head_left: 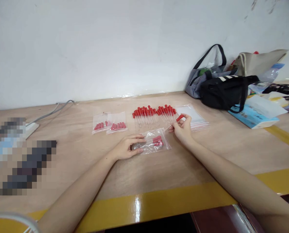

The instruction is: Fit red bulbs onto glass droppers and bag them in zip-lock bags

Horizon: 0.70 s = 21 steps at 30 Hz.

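A clear zip bag lies on the table with several red-bulbed droppers inside. My left hand grips its left end between thumb and fingers. At the bag's right end, my right hand pinches a single dropper, its red bulb up and its thin clear tube pointing down-left toward the bag. Beyond the hands lie two rows of loose droppers, bulbs toward the wall. Two filled zip bags sit to the left. A stack of flat zip bags is just behind my right hand.
A striped bag and a black pouch lean near the wall at right, beside a blue packet. A grey cable runs along the left. Yellow tape covers the table's front edge. Blurred dark items lie at left.
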Motion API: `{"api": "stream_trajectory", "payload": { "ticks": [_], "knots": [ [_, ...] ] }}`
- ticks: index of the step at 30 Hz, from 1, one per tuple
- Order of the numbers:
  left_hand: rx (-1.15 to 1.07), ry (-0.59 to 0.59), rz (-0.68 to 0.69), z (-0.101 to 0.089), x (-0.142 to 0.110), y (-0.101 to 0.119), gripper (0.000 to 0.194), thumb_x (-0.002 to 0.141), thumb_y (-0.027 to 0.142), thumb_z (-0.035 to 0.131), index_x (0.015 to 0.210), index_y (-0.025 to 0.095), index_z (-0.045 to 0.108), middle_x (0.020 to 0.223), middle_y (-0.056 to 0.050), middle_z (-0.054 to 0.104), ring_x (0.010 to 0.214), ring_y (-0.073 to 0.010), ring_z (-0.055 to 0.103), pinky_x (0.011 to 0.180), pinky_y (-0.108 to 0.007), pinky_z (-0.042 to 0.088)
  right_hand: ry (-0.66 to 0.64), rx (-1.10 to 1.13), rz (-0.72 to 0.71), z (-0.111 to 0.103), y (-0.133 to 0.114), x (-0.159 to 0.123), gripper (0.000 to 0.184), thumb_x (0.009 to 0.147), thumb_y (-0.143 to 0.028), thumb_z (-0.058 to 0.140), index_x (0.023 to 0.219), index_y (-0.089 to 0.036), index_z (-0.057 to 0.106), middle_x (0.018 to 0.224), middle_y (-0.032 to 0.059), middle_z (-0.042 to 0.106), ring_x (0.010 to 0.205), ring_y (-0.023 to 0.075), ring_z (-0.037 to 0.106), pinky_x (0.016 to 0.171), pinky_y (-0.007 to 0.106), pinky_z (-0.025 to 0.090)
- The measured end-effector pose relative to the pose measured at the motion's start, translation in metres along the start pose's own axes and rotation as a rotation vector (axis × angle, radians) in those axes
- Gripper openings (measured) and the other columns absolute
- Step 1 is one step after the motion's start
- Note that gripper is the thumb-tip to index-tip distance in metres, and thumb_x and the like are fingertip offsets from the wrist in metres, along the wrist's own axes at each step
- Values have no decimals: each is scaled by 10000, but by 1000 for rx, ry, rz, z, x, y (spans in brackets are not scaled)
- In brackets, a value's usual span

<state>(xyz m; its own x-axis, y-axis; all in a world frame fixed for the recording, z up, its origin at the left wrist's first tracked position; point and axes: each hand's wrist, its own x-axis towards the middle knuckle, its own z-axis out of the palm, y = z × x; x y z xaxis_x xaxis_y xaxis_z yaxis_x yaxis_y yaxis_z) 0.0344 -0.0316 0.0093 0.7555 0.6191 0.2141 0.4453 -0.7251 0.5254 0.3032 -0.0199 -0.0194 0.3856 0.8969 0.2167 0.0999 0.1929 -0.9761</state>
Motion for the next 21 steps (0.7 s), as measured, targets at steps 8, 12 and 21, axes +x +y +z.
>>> {"api": "stream_trajectory", "payload": {
  "ticks": [8,12,21],
  "knots": [
    [8,6,-6,1,0,0,395,791,380,565,1163,247,555,1252,-59,527,1187,-212,453,999,-395,369,-166,28,112,5,-12,-13,314,740,-341,448,923,-254,208,635,-74,525,558,135,618,551,273,527],
    [22,10,1,0,0,1,419,790,381,565,1181,234,535,1235,-59,540,1190,-209,449,1005,-392,363,-176,91,117,2,-15,-16,342,716,-341,493,905,-254,222,604,-89,525,511,136,604,510,270,515],
    [52,28,-15,-1,-1,5,481,788,401,560,1226,219,478,1243,-66,531,1167,-216,468,992,-384,376,-252,134,179,0,-12,-20,376,588,-369,670,805,-210,407,661,-45,579,594,119,608,622,294,530]
  ]
}}
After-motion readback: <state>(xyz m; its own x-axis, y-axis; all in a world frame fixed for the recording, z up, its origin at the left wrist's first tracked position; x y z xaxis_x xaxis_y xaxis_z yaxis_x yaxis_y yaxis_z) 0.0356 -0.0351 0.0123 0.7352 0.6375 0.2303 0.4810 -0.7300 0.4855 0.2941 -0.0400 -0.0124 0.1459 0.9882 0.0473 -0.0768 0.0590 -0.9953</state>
